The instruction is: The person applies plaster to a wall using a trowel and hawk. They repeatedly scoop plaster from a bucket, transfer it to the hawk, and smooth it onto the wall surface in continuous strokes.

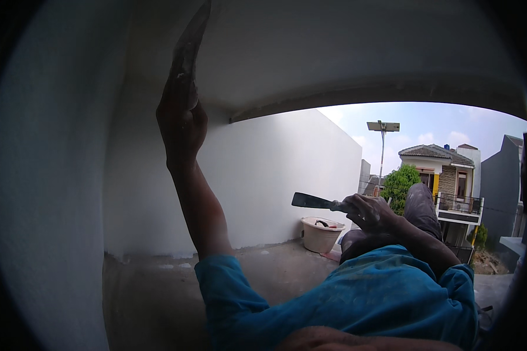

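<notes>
My left hand is raised high at the end of a bent-up arm, close under the pale ceiling. It grips a thin flat tool, seen nearly edge-on and smeared with white; its exact kind is unclear. Lower down, my right hand is closed around the handle of a putty knife. The dark blade points left, away from any surface. White residue marks the fingers and the knife's neck.
A whitish bucket with tools in it stands on the floor by the white wall. A ceiling beam crosses above the opening. Outside are a house, a tree and a lamp pole.
</notes>
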A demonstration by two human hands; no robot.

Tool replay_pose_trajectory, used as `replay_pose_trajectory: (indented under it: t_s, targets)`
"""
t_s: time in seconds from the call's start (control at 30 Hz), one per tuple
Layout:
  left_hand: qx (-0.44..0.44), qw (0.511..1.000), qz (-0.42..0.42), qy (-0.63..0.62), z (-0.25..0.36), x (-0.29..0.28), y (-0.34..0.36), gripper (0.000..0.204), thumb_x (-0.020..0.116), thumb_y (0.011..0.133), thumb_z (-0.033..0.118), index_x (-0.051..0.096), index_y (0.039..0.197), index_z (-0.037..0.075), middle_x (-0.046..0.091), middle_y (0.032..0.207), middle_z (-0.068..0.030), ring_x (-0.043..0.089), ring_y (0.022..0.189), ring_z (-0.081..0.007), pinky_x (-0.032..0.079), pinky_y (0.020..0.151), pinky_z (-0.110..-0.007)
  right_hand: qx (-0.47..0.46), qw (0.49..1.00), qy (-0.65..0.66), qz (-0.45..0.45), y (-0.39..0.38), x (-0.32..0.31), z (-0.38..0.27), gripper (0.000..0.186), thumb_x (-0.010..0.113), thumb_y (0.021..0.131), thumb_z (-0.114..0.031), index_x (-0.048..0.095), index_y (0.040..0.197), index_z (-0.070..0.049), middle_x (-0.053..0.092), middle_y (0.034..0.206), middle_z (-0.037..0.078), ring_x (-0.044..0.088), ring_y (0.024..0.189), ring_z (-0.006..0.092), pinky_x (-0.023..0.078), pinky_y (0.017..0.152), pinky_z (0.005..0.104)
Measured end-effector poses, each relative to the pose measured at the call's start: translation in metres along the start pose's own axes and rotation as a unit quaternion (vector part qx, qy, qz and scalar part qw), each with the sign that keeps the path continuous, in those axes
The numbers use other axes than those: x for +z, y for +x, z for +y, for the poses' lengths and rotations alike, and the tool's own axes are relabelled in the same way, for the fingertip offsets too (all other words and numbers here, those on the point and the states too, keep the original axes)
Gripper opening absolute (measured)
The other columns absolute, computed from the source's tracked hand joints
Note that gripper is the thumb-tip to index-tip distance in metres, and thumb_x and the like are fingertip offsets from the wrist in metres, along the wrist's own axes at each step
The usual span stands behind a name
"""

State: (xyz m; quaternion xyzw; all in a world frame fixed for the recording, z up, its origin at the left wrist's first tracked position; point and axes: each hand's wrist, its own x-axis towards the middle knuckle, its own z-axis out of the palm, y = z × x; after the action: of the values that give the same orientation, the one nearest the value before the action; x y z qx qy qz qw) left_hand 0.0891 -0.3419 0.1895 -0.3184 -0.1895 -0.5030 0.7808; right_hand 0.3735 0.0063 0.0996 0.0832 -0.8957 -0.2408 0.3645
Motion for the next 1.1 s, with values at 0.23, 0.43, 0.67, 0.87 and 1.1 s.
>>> replay_pose_trajectory:
  t_s: [0.23, 0.43, 0.67, 0.87, 1.1]
  targets:
    - [0.088, 0.989, 0.083, 0.091, 0.009, 0.024, 0.052, 0.047, 0.058, 0.089, -0.002, 0.055, 0.135, 0.008, 0.055, 0.141, -0.0154, 0.05, 0.133, -0.0385, 0.047, 0.107, -0.05, -0.006, 1.0, -0.011, 0.011, 0.001, -0.001, -0.001, 0.026, 0.065, 0.092, -0.015, 0.055, 0.114, -0.007, 0.067, 0.099, 0.013, 0.068, 0.082, 0.0327, 0.053, 0.064, 0.042]
    - [0.103, 0.977, 0.086, 0.163, 0.002, 0.09, 0.042, 0.052, 0.057, 0.081, -0.008, 0.053, 0.132, 0.006, 0.059, 0.132, -0.0205, 0.056, 0.126, -0.039, 0.051, 0.103, -0.047, 0.027, 0.999, -0.008, -0.019, 0.001, -0.005, -0.007, 0.029, 0.068, 0.09, -0.013, 0.054, 0.114, -0.006, 0.066, 0.096, 0.014, 0.067, 0.082, 0.0336, 0.054, 0.067, 0.0421]
    - [0.071, 0.978, 0.161, 0.112, 0.049, 0.026, 0.027, 0.032, 0.053, 0.094, 0.001, 0.063, 0.123, -0.003, 0.065, 0.123, -0.0253, 0.065, 0.112, -0.0419, 0.054, 0.097, -0.046, 0.006, 1.0, -0.019, -0.001, -0.004, 0.004, 0.007, 0.029, 0.067, 0.091, -0.015, 0.055, 0.116, -0.006, 0.066, 0.099, 0.014, 0.068, 0.083, 0.0336, 0.055, 0.068, 0.0424]
    - [0.035, 0.982, 0.145, 0.115, 0.005, 0.0, 0.078, 0.03, 0.051, 0.097, 0.006, 0.062, 0.122, -0.005, 0.065, 0.121, -0.0263, 0.064, 0.113, -0.04, 0.053, 0.096, -0.043, 0.003, 1.0, -0.006, 0.004, -0.001, -0.005, -0.002, 0.028, 0.067, 0.092, -0.015, 0.056, 0.116, -0.005, 0.065, 0.099, 0.015, 0.067, 0.085, 0.0339, 0.055, 0.069, 0.0418]
    - [0.0, 0.997, 0.069, 0.02, 0.015, -0.006, 0.084, 0.034, 0.051, 0.098, 0.009, 0.06, 0.129, -0.001, 0.063, 0.128, -0.023, 0.062, 0.119, -0.0372, 0.049, 0.102, -0.043, 0.01, 1.0, -0.006, -0.002, -0.002, -0.007, -0.003, 0.028, 0.067, 0.092, -0.014, 0.056, 0.116, -0.005, 0.065, 0.098, 0.014, 0.067, 0.085, 0.0347, 0.055, 0.069, 0.0421]
